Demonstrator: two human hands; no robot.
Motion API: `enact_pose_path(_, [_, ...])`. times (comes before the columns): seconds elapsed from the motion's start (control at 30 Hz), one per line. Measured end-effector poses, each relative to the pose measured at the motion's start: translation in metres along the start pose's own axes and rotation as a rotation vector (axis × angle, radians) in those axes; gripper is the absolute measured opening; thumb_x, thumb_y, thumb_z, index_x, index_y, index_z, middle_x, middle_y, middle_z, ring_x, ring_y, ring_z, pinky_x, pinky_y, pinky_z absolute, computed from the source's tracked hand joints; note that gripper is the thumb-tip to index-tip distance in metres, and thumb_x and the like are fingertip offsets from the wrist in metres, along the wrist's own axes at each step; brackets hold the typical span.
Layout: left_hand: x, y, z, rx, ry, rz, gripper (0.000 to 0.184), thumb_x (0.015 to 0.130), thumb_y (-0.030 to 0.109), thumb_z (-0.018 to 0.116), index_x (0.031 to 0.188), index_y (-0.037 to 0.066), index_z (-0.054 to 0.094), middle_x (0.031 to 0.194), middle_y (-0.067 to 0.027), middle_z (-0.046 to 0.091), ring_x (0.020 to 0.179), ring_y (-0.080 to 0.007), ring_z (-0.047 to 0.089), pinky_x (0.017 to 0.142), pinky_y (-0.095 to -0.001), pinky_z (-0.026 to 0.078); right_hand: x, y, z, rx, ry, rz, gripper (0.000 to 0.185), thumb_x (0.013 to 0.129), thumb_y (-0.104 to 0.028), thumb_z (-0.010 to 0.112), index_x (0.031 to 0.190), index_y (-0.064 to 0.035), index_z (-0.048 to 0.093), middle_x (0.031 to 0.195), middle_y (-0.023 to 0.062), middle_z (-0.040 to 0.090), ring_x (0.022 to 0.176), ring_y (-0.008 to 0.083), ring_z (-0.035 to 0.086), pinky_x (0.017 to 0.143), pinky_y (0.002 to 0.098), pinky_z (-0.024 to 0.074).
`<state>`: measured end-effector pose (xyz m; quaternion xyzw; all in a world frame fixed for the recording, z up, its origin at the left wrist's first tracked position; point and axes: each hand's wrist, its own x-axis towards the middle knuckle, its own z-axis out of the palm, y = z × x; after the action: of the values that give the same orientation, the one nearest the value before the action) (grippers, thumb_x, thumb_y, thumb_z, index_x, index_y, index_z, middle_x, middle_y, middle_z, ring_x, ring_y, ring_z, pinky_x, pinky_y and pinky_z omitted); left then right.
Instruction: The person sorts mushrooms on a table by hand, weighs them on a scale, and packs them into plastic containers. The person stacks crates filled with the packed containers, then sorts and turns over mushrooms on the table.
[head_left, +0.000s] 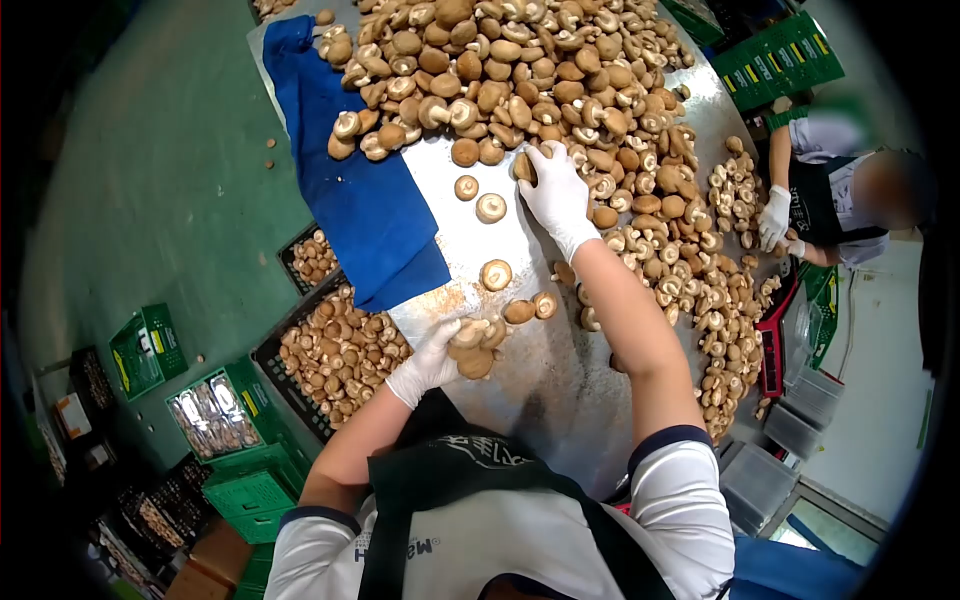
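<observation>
Several brown mushrooms (pixel 476 352) are bunched in my gloved left hand (pixel 432 358), its fingers closed round them by the table's near left edge. My right hand (pixel 555 192), also in a white glove, reaches to the edge of the big mushroom heap (pixel 560 80). Its thumb and fingers grip one brown mushroom (pixel 524 168). Between the hands, loose mushrooms lie on the metal table (pixel 440 185), among them one with its pale stem side up (pixel 490 208) and another near the middle (pixel 496 275).
A blue cloth (pixel 350 200) hangs over the left table edge. Below it stands a black crate of mushrooms (pixel 340 350). Green crates (pixel 245 490) are stacked at lower left, and another green crate (pixel 780 65) is at upper right. Across the table, a co-worker's gloved hand (pixel 774 218) touches mushrooms.
</observation>
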<state>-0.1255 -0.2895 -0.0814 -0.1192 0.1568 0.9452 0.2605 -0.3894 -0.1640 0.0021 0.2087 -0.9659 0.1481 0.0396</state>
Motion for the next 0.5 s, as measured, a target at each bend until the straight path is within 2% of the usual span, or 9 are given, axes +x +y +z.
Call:
enact_pose_path(0.07, [0.000, -0.003, -0.001, -0.006, -0.007, 0.013, 0.059, 0.094, 0.050, 0.049, 0.131, 0.004, 0.053, 0.132, -0.0152, 0.054, 0.119, -0.0296, 0.055, 0.104, -0.0500, 0.043, -0.001, 0.002, -0.008, 0.089, 0.010, 0.023, 0.039, 0.082, -0.024, 0.066, 0.120, -0.0129, 0.064, 0.123, 0.0102, 0.054, 0.106, 0.0271, 0.060, 0.087, 0.0409, 0.0507])
enact_pose_path(0.17, [0.002, -0.003, 0.005, 0.000, 0.043, 0.018, 0.061, 0.094, 0.051, 0.046, 0.133, 0.004, 0.050, 0.134, -0.0170, 0.053, 0.120, -0.0320, 0.055, 0.103, -0.0494, 0.043, -0.032, 0.018, -0.012, 0.424, 0.168, 0.108, 0.028, 0.085, -0.024, 0.064, 0.106, -0.0064, 0.070, 0.117, 0.0119, 0.059, 0.103, 0.0282, 0.061, 0.090, 0.0365, 0.0488])
enact_pose_path(0.2, [0.001, -0.005, 0.008, -0.065, 0.060, 0.015, 0.057, 0.096, 0.048, 0.046, 0.132, 0.004, 0.051, 0.132, -0.0171, 0.054, 0.116, -0.0320, 0.056, 0.101, -0.0492, 0.045, -0.050, 0.025, -0.011, 0.579, 0.161, 0.149, 0.026, 0.086, -0.019, 0.063, 0.106, -0.0037, 0.070, 0.116, 0.0133, 0.060, 0.106, 0.0284, 0.060, 0.093, 0.0359, 0.0472])
enact_pose_path(0.23, [0.000, -0.003, 0.011, -0.127, 0.079, 0.005, 0.054, 0.097, 0.044, 0.046, 0.131, 0.003, 0.051, 0.130, -0.0173, 0.055, 0.113, -0.0320, 0.057, 0.099, -0.0489, 0.047, -0.071, 0.021, -0.022, 0.673, 0.135, 0.190, 0.026, 0.088, -0.013, 0.061, 0.108, 0.0006, 0.068, 0.112, 0.0121, 0.064, 0.101, 0.0242, 0.062, 0.089, 0.0338, 0.0492])
enact_pose_path(0.3, [-0.001, 0.001, 0.025, -0.179, 0.049, -0.018, 0.052, 0.098, 0.041, 0.044, 0.134, 0.003, 0.048, 0.129, -0.0172, 0.056, 0.110, -0.0336, 0.058, 0.097, -0.0472, 0.048, -0.121, 0.001, -0.048, 1.167, 0.018, 0.467, 0.025, 0.091, -0.010, 0.058, 0.110, 0.0038, 0.067, 0.106, 0.0098, 0.068, 0.093, 0.0193, 0.064, 0.085, 0.0298, 0.0510])
enact_pose_path(0.37, [0.001, -0.005, 0.039, -0.120, 0.100, 0.056, 0.053, 0.098, 0.042, 0.042, 0.136, 0.004, 0.046, 0.128, -0.0168, 0.056, 0.111, -0.0346, 0.058, 0.096, -0.0457, 0.048, -0.168, -0.001, -0.060, 1.270, 0.009, 0.578, 0.027, 0.094, -0.010, 0.055, 0.113, 0.0055, 0.065, 0.101, 0.0076, 0.070, 0.087, 0.0148, 0.065, 0.080, 0.0259, 0.0518])
enact_pose_path(0.4, [0.002, -0.008, 0.045, -0.087, 0.097, 0.042, 0.054, 0.098, 0.042, 0.042, 0.136, 0.005, 0.045, 0.129, -0.0160, 0.055, 0.111, -0.0347, 0.057, 0.096, -0.0450, 0.048, -0.190, -0.003, -0.068, 1.337, -0.009, 0.630, 0.028, 0.095, -0.011, 0.054, 0.117, 0.0048, 0.064, 0.102, 0.0070, 0.069, 0.089, 0.0142, 0.065, 0.078, 0.0251, 0.0517])
enact_pose_path(0.5, [0.001, -0.019, 0.074, -0.057, -0.120, -0.076, 0.056, 0.099, 0.044, 0.040, 0.138, 0.005, 0.044, 0.131, -0.0141, 0.054, 0.113, -0.0340, 0.057, 0.096, -0.0449, 0.049, -0.248, 0.001, -0.079, 1.392, 0.070, 0.763, 0.031, 0.095, -0.012, 0.057, 0.122, 0.0035, 0.061, 0.108, 0.0073, 0.067, 0.093, 0.0127, 0.063, 0.078, 0.0238, 0.0504])
